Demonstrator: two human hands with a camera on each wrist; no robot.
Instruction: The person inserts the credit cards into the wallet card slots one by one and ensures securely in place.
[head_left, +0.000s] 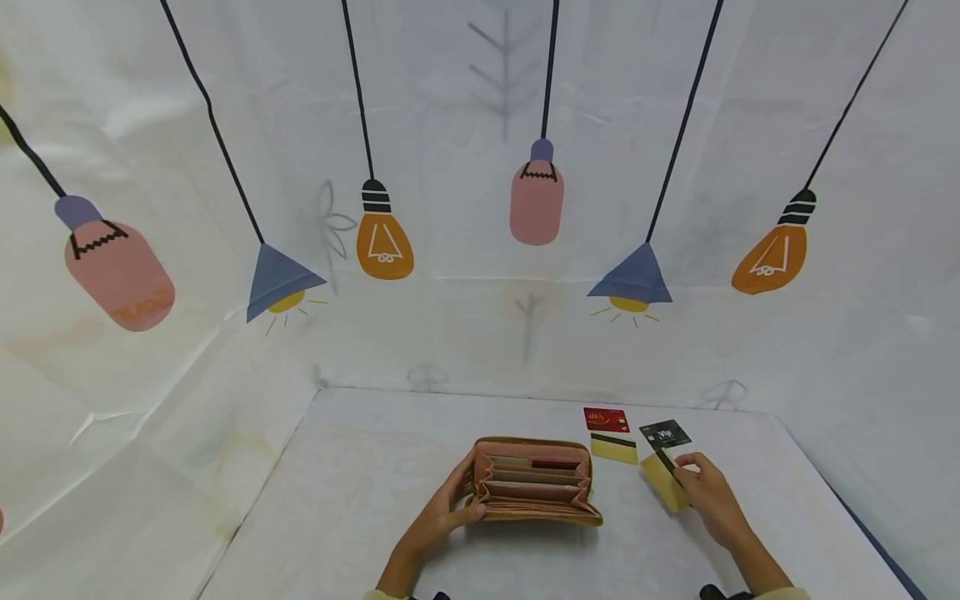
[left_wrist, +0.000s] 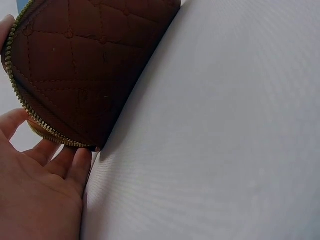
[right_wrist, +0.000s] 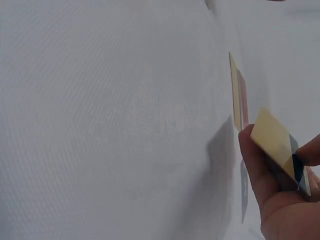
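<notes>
Our left hand grips the left end of the open, quilted brown leather-look wallet, whose long axis runs sideways; off its right end, our right hand pinches a yellow, black-striped rectangular card. Beyond that end lies a red rectangular card.

I see a strip of bare table between the right hand and the wallet, wide enough to let a hand through. Just beyond the right hand's pinch on the held card, the black card is in the way; ahead and left of that pinch lie the striped card and red card, flat enough to pass over. Rightward from the left hand's grip, the wallet blocks; leftward, bare table reaches the wall.
</notes>
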